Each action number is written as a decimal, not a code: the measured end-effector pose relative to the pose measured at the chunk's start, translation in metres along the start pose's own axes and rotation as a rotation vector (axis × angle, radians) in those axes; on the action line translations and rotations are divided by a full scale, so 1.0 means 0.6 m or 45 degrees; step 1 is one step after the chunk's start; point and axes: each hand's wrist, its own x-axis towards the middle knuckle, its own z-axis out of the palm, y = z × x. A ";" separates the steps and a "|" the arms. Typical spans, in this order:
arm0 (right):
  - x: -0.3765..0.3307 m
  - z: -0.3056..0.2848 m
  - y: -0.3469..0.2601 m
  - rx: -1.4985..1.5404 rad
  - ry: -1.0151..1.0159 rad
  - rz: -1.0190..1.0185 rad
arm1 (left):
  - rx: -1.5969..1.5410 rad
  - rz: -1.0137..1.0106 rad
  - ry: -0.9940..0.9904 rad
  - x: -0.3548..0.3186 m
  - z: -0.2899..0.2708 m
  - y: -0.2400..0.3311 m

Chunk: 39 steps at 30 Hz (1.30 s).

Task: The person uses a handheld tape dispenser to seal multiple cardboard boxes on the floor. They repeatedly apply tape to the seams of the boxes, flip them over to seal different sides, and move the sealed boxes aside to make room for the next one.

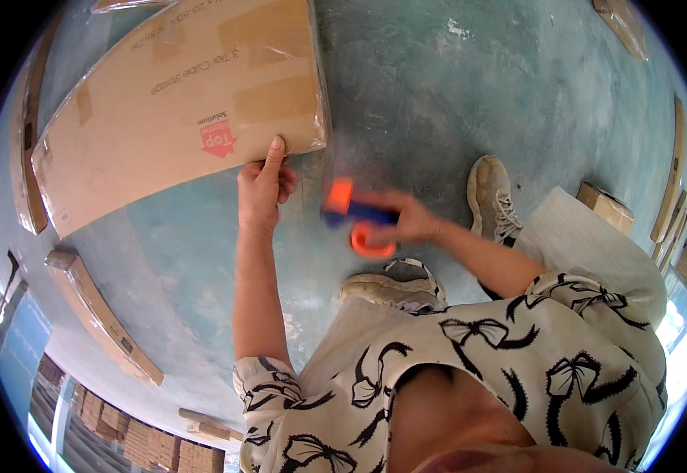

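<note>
A large flat cardboard box (154, 118) wrapped in clear film takes up the upper left. My left hand (265, 183) grips its near edge close to the right corner, thumb on top and fingers curled underneath. To the right of that corner, my right hand (408, 217) is wrapped round a blue and orange tape dispenser (359, 211), smeared by motion. The tape dispenser is held apart from the box. Whether a strip of tape hangs from it, I cannot make out.
My shoes (492, 197) stand on the blue-green floor (406, 94) close to the right hand. A long narrow carton (103, 315) lies at the left, and a small carton (605, 209) sits at the right. Stacked cartons (150, 448) appear at the lower left.
</note>
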 end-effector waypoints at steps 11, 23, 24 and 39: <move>0.219 0.107 -0.003 0.041 0.307 -0.266 | 1.208 1.690 0.013 -0.054 0.096 0.086; 0.088 0.003 -0.062 -0.429 -0.613 0.103 | 2.159 1.647 -0.111 0.069 -0.017 0.062; 0.095 -0.008 -0.074 -0.497 -0.669 0.071 | 2.006 1.538 -0.092 0.044 0.006 0.081; -0.080 -0.232 -0.357 -0.838 -0.521 0.239 | 1.866 1.417 1.046 0.247 0.062 0.263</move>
